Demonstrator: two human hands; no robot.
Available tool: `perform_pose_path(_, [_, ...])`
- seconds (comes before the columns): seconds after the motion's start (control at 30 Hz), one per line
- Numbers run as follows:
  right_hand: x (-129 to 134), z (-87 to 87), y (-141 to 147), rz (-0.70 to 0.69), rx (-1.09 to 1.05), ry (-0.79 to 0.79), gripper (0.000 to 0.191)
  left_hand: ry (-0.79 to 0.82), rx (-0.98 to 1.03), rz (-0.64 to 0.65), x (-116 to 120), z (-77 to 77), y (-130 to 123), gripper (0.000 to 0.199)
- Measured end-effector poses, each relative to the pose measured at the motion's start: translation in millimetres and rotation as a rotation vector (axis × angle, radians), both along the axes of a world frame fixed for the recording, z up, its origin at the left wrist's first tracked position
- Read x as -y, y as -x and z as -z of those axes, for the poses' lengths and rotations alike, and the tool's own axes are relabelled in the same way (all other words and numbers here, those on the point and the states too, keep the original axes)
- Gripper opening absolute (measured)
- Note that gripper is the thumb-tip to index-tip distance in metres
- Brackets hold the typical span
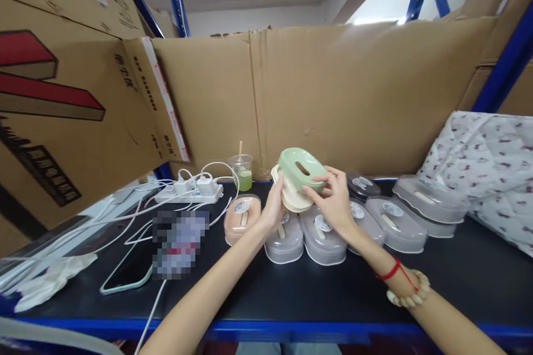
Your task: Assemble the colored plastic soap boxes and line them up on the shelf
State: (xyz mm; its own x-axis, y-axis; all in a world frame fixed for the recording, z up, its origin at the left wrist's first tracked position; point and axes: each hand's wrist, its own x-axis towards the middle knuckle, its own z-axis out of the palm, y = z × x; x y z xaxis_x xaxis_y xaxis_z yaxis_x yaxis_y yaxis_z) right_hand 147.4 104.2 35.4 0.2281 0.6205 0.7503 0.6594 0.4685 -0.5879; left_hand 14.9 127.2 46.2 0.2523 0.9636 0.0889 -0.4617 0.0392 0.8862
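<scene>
Above the row of boxes, my left hand (275,205) grips a cream oval tray (296,199) by its left side. A green oval piece (302,169) with a slot in its middle is tilted against the cream tray, and my right hand (333,194) holds its right side. Below my hands stand grey boxes with clear lids, among them one at the left (287,244) and one beside it (322,241). A peach box (242,216) is left of them. Part of my right fingers is hidden behind the green piece.
Further right are more lidded boxes (395,222), some stacked (431,199), beside a patterned quilted cloth (487,172). A drink cup (244,172), a power strip (191,194) with white cables and a phone (129,266) lie left. Cardboard (353,94) stands behind.
</scene>
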Motion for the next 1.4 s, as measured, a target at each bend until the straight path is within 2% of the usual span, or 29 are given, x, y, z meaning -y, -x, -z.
perform_pose_path(0.1, [7, 3.3, 12, -0.03, 0.001, -0.024, 0.03, 0.078, 0.121, 0.075, 10, -0.4, -1, 0.05])
perform_pose_path(0.23, [11, 1.8, 10, -0.078, -0.02, -0.017, 0.029, 0.094, 0.112, 0.014, 16, -5.5, 1, 0.049])
perform_pose_path(0.37, [7, 1.2, 3, -0.259, -0.056, 0.042, 0.031, 0.087, 0.091, -0.053, 17, -9.3, 3, 0.049])
perform_pose_path(0.5, [7, 0.6, 2, -0.293, -0.067, 0.081, 0.037, 0.173, 0.141, -0.012, 18, -11.8, 3, 0.042])
perform_pose_path(0.63, [11, 2.6, 5, -0.365, -0.028, 0.102, 0.046, 0.219, 0.19, -0.054, 17, -11.1, 4, 0.028])
perform_pose_path(0.83, [12, 8.4, 9, -0.286, 0.087, 0.103, 0.039, 0.223, 0.185, -0.109, 9, -3.0, 8, 0.019])
perform_pose_path(0.93, [14, 5.2, 7, -0.288, 0.106, 0.111, 0.036, 0.232, 0.17, -0.061, 12, -7.9, 9, 0.016])
perform_pose_path(1.07, [16, -1.0, 3, -0.301, 0.161, 0.082, 0.038, 0.271, 0.18, 0.079, 18, -19.8, 11, 0.016])
perform_pose_path(1.23, [16, -3.7, 1, -0.285, 0.176, 0.056, 0.033, 0.36, 0.225, 0.146, 21, -26.7, 12, 0.021])
perform_pose_path(1.4, [16, 1.4, 5, -0.234, 0.242, -0.056, 0.035, 0.322, 0.254, 0.094, 20, -28.5, 13, 0.039])
